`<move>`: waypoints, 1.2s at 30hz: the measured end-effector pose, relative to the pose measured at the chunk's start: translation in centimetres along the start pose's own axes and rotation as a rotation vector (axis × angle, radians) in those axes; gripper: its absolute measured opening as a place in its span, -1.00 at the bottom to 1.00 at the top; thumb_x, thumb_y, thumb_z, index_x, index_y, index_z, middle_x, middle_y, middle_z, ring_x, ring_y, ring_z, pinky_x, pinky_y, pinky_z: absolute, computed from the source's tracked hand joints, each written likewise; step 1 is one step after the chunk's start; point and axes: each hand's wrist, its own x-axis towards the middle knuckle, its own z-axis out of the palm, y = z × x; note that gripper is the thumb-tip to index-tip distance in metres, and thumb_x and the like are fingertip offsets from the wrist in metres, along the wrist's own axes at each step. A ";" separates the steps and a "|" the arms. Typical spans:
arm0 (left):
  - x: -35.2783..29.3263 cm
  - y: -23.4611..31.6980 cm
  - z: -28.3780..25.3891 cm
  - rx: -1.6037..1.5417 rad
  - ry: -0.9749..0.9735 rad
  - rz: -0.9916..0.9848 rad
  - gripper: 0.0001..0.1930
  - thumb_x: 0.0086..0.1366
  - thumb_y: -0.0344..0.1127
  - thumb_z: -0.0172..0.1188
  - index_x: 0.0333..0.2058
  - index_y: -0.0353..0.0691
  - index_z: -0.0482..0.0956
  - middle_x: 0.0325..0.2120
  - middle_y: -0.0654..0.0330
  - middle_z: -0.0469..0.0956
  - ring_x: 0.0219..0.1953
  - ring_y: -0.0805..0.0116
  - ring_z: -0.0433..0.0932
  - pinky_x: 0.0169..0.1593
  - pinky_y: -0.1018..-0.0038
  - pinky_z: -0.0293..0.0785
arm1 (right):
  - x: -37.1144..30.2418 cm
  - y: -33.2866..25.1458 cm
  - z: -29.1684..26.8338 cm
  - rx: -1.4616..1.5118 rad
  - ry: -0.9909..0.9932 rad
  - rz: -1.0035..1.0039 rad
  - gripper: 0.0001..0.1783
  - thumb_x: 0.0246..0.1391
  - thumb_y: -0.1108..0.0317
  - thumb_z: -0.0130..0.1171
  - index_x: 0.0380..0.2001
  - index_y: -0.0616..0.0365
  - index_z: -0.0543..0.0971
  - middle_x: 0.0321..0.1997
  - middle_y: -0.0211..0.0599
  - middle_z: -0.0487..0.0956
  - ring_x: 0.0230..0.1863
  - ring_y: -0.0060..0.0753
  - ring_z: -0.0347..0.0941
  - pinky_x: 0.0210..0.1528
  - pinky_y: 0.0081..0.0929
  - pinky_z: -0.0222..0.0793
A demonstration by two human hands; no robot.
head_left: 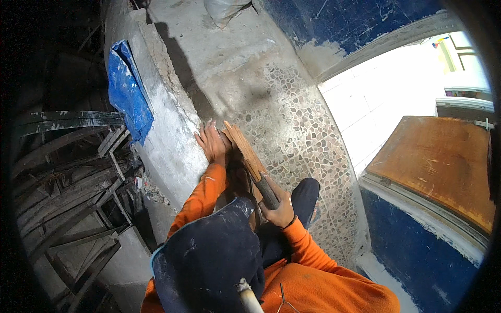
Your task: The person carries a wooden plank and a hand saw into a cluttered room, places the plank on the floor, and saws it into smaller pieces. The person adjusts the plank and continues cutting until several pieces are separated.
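A dark cloth (209, 261) covers the person's lap at the bottom of the view, with orange sleeves (308, 250) running up from it.

The right hand (279, 206) is closed in a fist around the dark handle (267, 192) of a wooden float (245, 148), gripping it at its lower end. From that hand the float runs up and to the left, its flat wooden board tilted on edge. Its far end lies just beside the left hand.

The left hand (211, 141) lies beyond and to the left of the right one. Its fingers are spread and pressed flat on the face of a low grey wall (167, 125), just left of the float's top end; whether hand and board touch cannot be told.

The float is thus held between the two hands, over the foot of the wall where it meets a pebble floor (297, 125).

Farther left, a blue sheet (128, 94) hangs over the wall's top. Beyond the wall on the left lie dark metal frames (78, 172). To the right stands a blue box with a brown wooden top (438, 161).
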 end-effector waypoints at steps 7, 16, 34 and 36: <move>0.0 0.2 -0.3 -0.026 0.007 0.030 -0.54 0.30 -0.31 -0.04 0.18 -0.17 0.31 0.16 0.06 0.39 0.32 -0.05 0.17 0.42 -0.11 -0.27 | -0.2 0.6 0.1 -0.053 -0.008 0.019 -0.18 -0.22 0.45 0.19 0.27 0.22 0.37 -0.26 -0.21 0.64 -0.39 -0.59 0.53 -0.20 -0.59 0.44; 0.1 1.3 -1.5 -0.050 -0.100 -0.037 -0.56 0.31 -0.39 -0.06 0.17 -0.24 0.31 -0.01 0.01 0.53 0.24 0.05 0.31 0.43 -0.11 -0.33 | -0.4 1.0 0.3 -0.066 0.020 -0.043 -0.16 -0.23 0.47 0.19 0.28 0.22 0.35 -0.28 -0.19 0.62 -0.41 -0.55 0.52 -0.20 -0.59 0.43; 0.1 1.1 -1.7 -0.031 -0.136 -0.049 -0.61 0.31 -0.46 -0.04 0.11 -0.13 0.42 -0.31 0.07 0.61 -0.06 0.18 0.53 0.43 -0.14 -0.29 | -1.1 -1.9 -1.0 -0.069 -0.010 -0.113 -0.34 0.09 0.41 0.17 0.27 0.34 0.30 -0.02 0.19 0.59 -0.03 -0.13 0.62 0.02 -0.40 0.45; 0.2 1.6 -1.7 -0.045 -0.136 -0.059 -0.61 0.31 -0.47 -0.04 0.12 -0.14 0.41 -0.32 0.05 0.60 -0.05 0.17 0.53 0.43 -0.13 -0.29 | -1.3 -2.4 -0.8 -0.054 0.054 -0.110 -0.38 0.12 0.41 0.16 0.25 0.35 0.33 -0.05 0.20 0.61 -0.04 -0.13 0.62 0.02 -0.40 0.45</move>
